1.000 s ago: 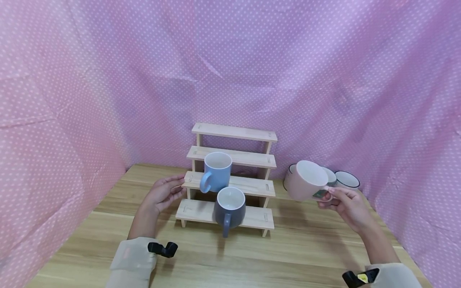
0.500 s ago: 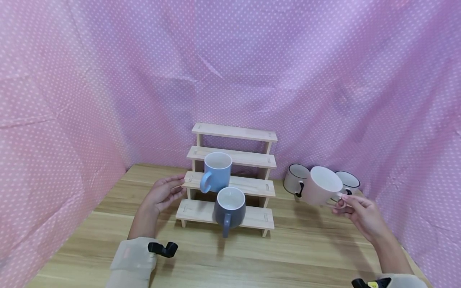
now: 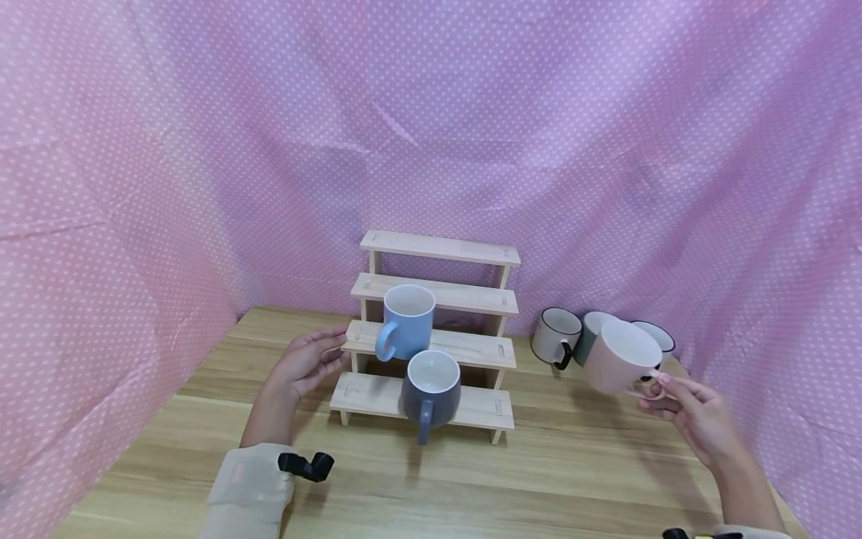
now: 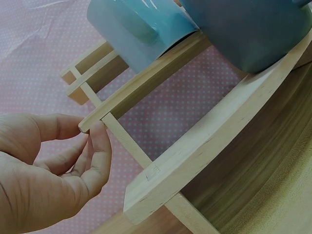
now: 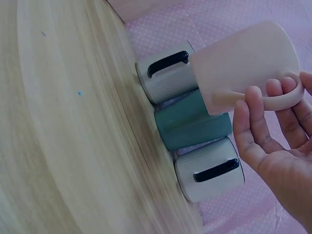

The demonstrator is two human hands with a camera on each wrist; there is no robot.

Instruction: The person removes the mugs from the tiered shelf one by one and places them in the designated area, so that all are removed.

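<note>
Dotted cloth [image 3: 431,112], left grip [image 3: 308,363] pinching one rack [image 3: 441,247], two shelved mugs [image 3: 412,335], right grip [image 3: 697,419] pinching one pink mug [image 3: 618,359], three table mugs [image 5: 187,123]

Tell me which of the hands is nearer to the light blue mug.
Left. The left hand pinches the end of the shelf tier that bears the light blue mug; the right hand is off to the right, holding the pink mug.

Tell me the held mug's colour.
The mug is pale pink outside, clearest in the head view.

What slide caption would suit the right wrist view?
Right hand holds a pink mug by its handle near three other mugs.
</note>
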